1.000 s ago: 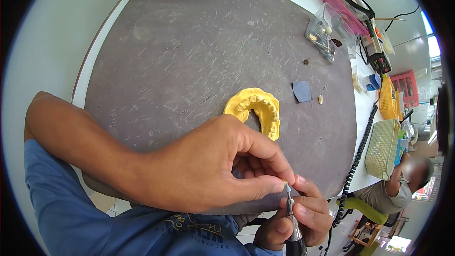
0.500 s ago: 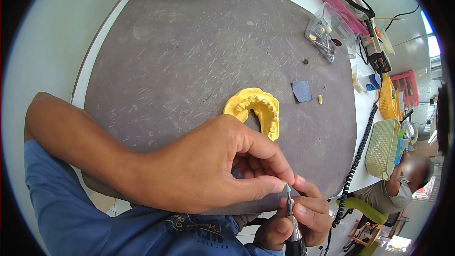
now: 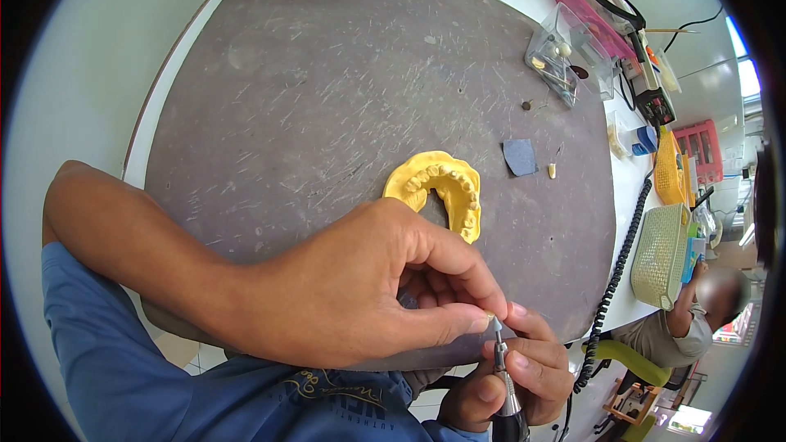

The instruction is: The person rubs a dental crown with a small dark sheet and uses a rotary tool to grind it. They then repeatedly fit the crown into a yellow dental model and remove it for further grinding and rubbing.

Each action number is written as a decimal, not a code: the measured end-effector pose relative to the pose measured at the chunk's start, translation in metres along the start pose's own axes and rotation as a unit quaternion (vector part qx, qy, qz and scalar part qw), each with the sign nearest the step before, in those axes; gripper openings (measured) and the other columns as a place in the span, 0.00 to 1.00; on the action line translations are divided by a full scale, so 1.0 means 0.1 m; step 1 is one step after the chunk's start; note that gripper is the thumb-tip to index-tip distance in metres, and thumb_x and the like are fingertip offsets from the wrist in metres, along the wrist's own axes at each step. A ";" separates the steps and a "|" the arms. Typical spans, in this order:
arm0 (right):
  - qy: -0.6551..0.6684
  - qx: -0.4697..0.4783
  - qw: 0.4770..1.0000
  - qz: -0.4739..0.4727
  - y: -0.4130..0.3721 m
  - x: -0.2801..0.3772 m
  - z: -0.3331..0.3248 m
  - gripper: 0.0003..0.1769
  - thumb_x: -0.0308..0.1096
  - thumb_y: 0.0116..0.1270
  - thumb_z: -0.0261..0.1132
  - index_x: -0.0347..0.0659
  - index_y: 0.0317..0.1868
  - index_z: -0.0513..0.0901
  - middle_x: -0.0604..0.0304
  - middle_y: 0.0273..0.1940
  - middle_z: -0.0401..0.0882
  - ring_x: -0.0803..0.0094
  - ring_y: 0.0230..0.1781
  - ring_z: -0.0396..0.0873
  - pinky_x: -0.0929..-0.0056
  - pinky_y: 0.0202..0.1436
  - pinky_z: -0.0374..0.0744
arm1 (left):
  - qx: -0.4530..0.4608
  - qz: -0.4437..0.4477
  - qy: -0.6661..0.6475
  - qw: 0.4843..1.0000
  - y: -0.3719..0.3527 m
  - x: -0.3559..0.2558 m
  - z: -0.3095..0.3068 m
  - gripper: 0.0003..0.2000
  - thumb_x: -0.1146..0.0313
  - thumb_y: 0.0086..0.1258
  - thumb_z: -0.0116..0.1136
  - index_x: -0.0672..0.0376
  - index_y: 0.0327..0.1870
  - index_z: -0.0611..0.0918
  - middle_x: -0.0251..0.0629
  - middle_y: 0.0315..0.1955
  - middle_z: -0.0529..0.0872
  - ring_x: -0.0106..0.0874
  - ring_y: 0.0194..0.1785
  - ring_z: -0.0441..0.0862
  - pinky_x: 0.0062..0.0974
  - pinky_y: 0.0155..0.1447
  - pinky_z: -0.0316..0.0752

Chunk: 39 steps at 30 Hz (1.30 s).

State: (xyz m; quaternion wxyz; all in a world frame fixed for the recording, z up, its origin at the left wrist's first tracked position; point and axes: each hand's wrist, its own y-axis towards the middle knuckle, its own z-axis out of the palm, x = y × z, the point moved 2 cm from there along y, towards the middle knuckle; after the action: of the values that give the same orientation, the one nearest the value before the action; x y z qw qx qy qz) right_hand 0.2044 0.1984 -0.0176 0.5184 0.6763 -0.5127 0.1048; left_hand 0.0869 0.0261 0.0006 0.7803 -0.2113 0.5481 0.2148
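Observation:
My left hand [image 3: 368, 286] reaches in from the left, thumb and forefinger pinched on a small dental crown [image 3: 490, 316], mostly covered by the fingertips. In my right hand [image 3: 536, 360] is a rotary handpiece [image 3: 509, 401], its pale blue-grey pointed bur [image 3: 497, 325] right at the crown. A fingertip of the right hand meets the left fingertips there. Just beyond my left hand lies a yellow dental cast [image 3: 409, 178] with a horseshoe row of teeth, its near part hidden by the hand.
On the grey mat [image 3: 311, 74] lie a dark blue-grey square [image 3: 519, 157] and a small tooth-like piece [image 3: 552, 170]. A clear plastic box [image 3: 585, 57] holds small parts. A black coiled cord [image 3: 614, 286] runs by baskets [image 3: 661, 258] on the right. Another person [image 3: 684, 336] sits beyond.

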 end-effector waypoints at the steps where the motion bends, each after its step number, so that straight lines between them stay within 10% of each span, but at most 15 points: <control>1: -0.002 0.000 1.000 -0.008 0.00 -0.01 0.00 0.22 0.52 0.74 0.68 0.44 0.50 0.72 0.61 0.36 0.78 0.59 0.47 0.83 0.59 0.60 0.83 | 0.000 0.001 0.004 1.000 0.00 0.00 0.00 0.10 0.76 0.73 0.66 0.66 0.52 0.88 0.38 0.45 0.90 0.20 0.47 0.85 0.19 0.52 0.82; 39: -0.006 0.016 1.000 -0.006 0.00 0.02 -0.02 0.21 0.51 0.73 0.68 0.44 0.49 0.73 0.60 0.36 0.79 0.58 0.49 0.84 0.60 0.60 0.84 | 0.003 -0.004 -0.002 1.000 -0.01 -0.02 0.00 0.10 0.75 0.74 0.65 0.66 0.52 0.88 0.40 0.45 0.91 0.22 0.49 0.88 0.21 0.55 0.84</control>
State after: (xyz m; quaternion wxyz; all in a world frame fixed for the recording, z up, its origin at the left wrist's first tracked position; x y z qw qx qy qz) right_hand 0.2063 0.1986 -0.0151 0.5050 0.6882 -0.5101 0.1054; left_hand 0.0869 0.0256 0.0023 0.7827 -0.2107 0.5463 0.2109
